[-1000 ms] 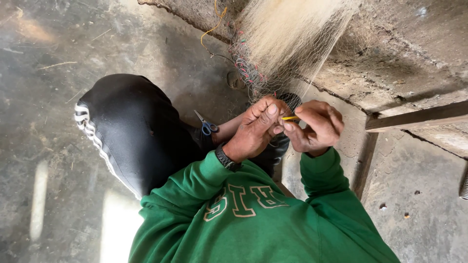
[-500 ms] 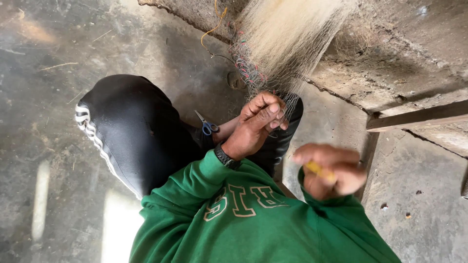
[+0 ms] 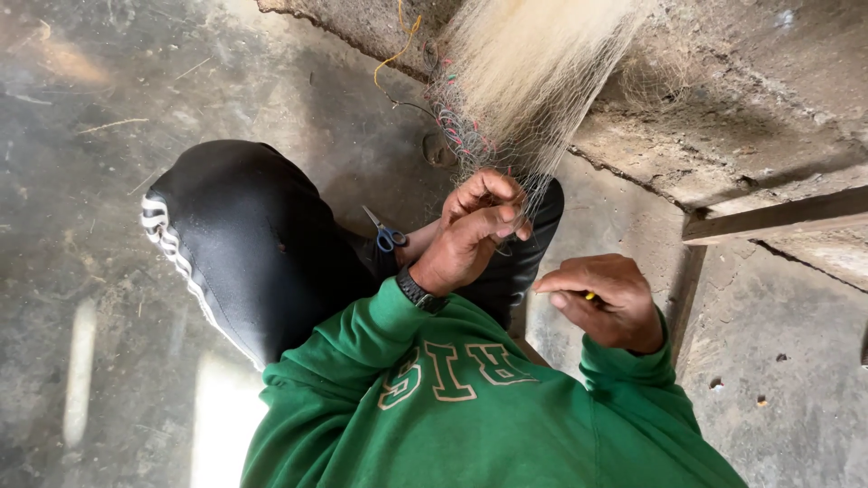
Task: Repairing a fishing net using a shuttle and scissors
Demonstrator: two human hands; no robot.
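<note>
Since half a second ago the right hand point(image 3: 604, 303) has lifted slightly and steadied, well apart from the left hand point(image 3: 475, 230), its fingers pinched on a small yellow netting tool point(image 3: 589, 295). That left hand is clenched on the lower edge of the pale, fine-meshed fishing net point(image 3: 520, 81), which hangs from above against the rough concrete wall point(image 3: 723, 108). Blue-handled scissors point(image 3: 386, 233) lie beside the black-trousered knee point(image 3: 244, 239).

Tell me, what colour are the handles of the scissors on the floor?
Blue, seen in the head view: the scissors lie beside the person's dark trouser leg.
</note>
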